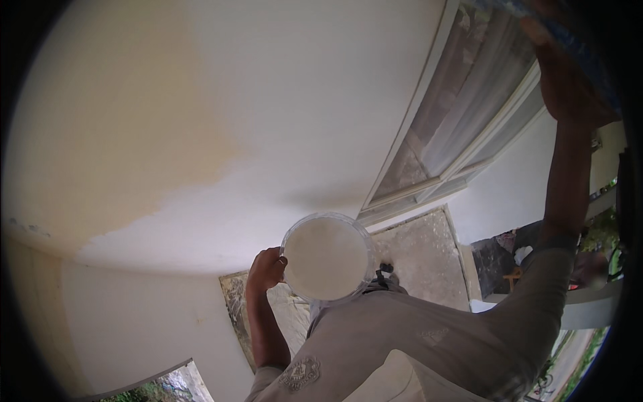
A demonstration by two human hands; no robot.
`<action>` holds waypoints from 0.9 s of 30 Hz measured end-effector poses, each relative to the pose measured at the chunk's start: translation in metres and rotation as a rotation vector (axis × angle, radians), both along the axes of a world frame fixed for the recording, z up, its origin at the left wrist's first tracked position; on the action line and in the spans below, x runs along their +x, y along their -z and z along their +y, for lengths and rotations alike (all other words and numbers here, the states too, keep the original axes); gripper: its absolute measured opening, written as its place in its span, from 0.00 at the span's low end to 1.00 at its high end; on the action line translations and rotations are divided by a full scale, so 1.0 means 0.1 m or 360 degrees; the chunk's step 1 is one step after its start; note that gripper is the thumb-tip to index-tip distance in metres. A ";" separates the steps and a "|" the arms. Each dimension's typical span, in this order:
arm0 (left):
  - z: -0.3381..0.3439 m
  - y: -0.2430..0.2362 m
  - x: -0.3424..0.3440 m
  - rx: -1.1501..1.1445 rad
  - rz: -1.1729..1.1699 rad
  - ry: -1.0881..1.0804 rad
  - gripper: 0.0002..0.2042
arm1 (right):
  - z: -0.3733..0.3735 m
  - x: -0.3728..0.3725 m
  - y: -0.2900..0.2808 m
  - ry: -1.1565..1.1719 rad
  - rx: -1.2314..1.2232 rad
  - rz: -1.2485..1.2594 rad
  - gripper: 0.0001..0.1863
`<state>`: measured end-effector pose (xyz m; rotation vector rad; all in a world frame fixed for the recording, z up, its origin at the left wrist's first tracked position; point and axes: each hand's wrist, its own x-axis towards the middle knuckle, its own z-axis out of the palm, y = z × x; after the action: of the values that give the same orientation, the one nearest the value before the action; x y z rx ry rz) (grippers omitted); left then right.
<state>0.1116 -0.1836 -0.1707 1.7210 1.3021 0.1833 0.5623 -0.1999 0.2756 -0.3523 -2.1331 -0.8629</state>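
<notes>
My left hand (268, 267) is closed on the left rim of a round bucket (370, 260), held in front of my body. Smooth off-white paint (327, 258) shows across its opening. High at the upper right, my right hand (569, 90) is raised on a stretched arm. A blurred blue thing (584, 43) lies against that hand at the picture's rim and hides most of the fingers. I cannot make out its kind, or whether the hand grips it.
Fresh white coating (308, 87) meets a yellowish area (127, 100) on the broad surface ahead. A framed window with panes (462, 100) stands to the right. Below lie a spattered floor (425, 254) and a whitish sheet (289, 311). Dark items (499, 264) sit at the right.
</notes>
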 end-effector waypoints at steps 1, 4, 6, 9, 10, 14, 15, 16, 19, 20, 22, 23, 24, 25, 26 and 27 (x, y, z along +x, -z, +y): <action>0.00 0.03 0.01 0.0004 -0.0027 -0.0016 0.12 | -0.17 -0.10 0.22 0.0175 -0.0127 -0.0104 0.14; 0.01 0.01 0.01 0.0067 0.0035 0.0024 0.12 | -0.25 -0.21 1.20 0.0201 -0.0663 -0.0139 0.15; 0.04 -0.05 0.06 0.0091 0.0043 0.0095 0.12 | -0.15 -0.07 1.96 0.0136 -0.1003 -0.0202 0.17; 0.03 -0.10 0.05 0.0082 0.0084 0.0084 0.12 | -0.01 0.01 2.35 0.0253 -0.0944 -0.0290 0.18; 0.02 -0.11 0.05 0.0074 0.0098 0.0071 0.12 | 0.03 0.04 2.37 0.0303 -0.0903 -0.0323 0.18; 0.02 -0.05 0.03 0.0096 0.0123 0.0035 0.12 | 0.10 0.07 1.93 0.0201 -0.0621 -0.0145 0.19; 0.02 -0.10 0.05 0.0091 0.0130 0.0033 0.12 | 0.06 0.06 1.75 0.0229 -0.0544 -0.0159 0.19; 0.01 -0.13 0.06 0.0086 0.0137 0.0023 0.12 | 0.02 0.03 1.58 0.0251 -0.0467 -0.0177 0.18; 0.02 -0.15 0.07 0.0061 0.0126 0.0039 0.12 | -0.16 -0.02 1.21 0.0403 -0.0239 -0.0118 0.18; 0.01 -0.11 0.05 0.0067 0.0117 0.0045 0.12 | -0.19 -0.03 1.22 0.0406 -0.0260 -0.0124 0.18; 0.02 -0.06 0.03 0.0081 0.0092 0.0061 0.12 | -0.31 -0.09 1.24 0.0419 -0.0298 -0.0142 0.19; 0.01 -0.05 0.01 0.0083 0.0099 0.0061 0.12 | -0.34 -0.14 1.33 0.0369 -0.0330 -0.0161 0.19; 0.01 -0.06 0.02 0.0086 0.0105 0.0074 0.12 | -0.36 -0.14 1.45 0.0303 -0.0416 -0.0232 0.18; 0.01 -0.07 0.02 0.0088 0.0115 0.0082 0.12 | -0.33 -0.11 1.64 0.0239 -0.0541 -0.0255 0.16; 0.03 -0.07 0.05 0.0092 0.0114 0.0101 0.12 | -0.32 -0.06 1.90 0.0214 -0.0686 -0.0254 0.12; 0.05 -0.07 0.07 0.0097 0.0119 0.0121 0.12 | -0.29 -0.02 2.18 0.0194 -0.0762 -0.0204 0.11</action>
<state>0.1183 -0.1784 -0.1636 1.8414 1.2942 0.1163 0.5603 -0.2292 0.0574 -0.6916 -2.4489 -0.4372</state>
